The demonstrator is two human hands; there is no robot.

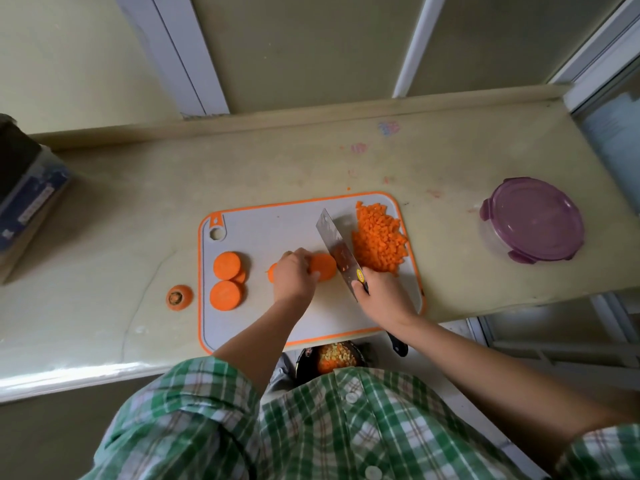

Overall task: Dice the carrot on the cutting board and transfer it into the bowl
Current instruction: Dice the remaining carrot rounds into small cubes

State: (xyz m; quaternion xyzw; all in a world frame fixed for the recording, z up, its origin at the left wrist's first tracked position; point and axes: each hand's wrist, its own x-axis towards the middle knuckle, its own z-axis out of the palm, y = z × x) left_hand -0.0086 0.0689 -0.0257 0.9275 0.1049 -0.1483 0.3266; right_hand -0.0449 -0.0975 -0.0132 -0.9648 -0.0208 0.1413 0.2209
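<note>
- Left hand (pixel 294 277) fingers curl on a carrot slice (pixel 325 271); right hand (pixel 379 294) fingers grip the knife (pixel 336 247).
- Purple-lidded container (pixel 533 220) sits right, carrot top (pixel 179 297) left, on the table (pixel 346 161).
- The knife's yellow sticker (pixel 361 274) is unreadable.

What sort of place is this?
Probably a home kitchen: an orange-rimmed grey plastic cutting board lies on a pale worn counter, a steel cleaver cuts an orange carrot slice, and a purple-lidded round container stands nearby.

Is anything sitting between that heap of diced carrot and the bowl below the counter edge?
Only the right hand, gripping the knife, lies across the cutting board between the diced carrot and the bowl; no loose object does.
</note>
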